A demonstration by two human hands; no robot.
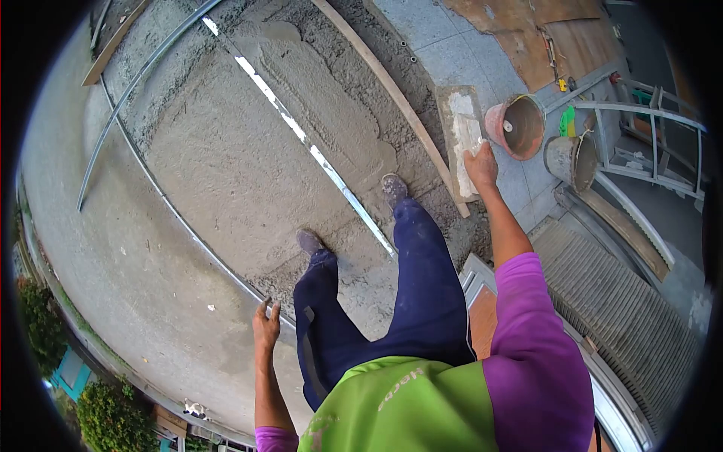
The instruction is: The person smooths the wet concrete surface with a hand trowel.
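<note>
My right hand is closed on a pale, cement-smeared trowel, a flat rectangular tool whose handle is hidden. Under or against it lies a larger grey-brown board at the edge of the tiles. At lower left my left hand is held out, fingers apart and nothing in them, close to a thin metal edge strip. Between my feet and beyond runs a straight, whitish metal bar across the wet concrete. My shoes stand on the concrete.
A reddish bucket and a grey bucket stand right of my right hand. A long wooden plank borders the concrete. A metal frame and a corrugated sheet lie at right. A curved metal pipe crosses the upper left.
</note>
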